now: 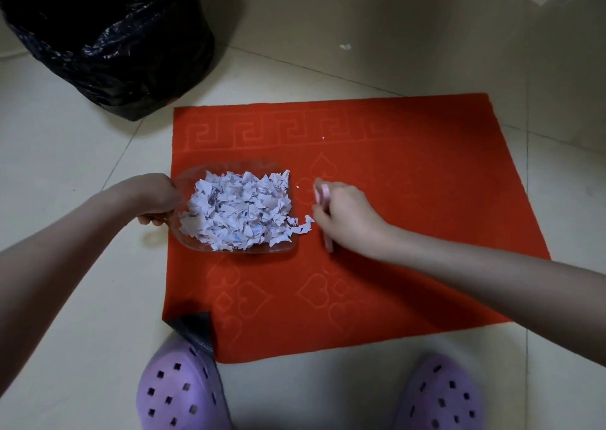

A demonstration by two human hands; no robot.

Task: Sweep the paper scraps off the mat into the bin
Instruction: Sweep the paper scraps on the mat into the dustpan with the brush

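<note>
Left hand (157,200): fingers curled round handle of clear dustpan (262,251), at left edge of mat (410,183). Dustpan: lies left–right, mouth facing right, heaped with paper scraps (239,210). Right hand (344,216): grips pink brush (323,191) beside mouth.

The room is dim, with soft, flat light: the tiled floor (82,282) reads dull cream, and the bin (124,45) at its far left corner casts a blurry shadow to its right, its black liner catching only weak glints. The right hand (344,216) is slightly smeared, the picture darkens toward its corners, and the tile joints bow near the edges.
</note>
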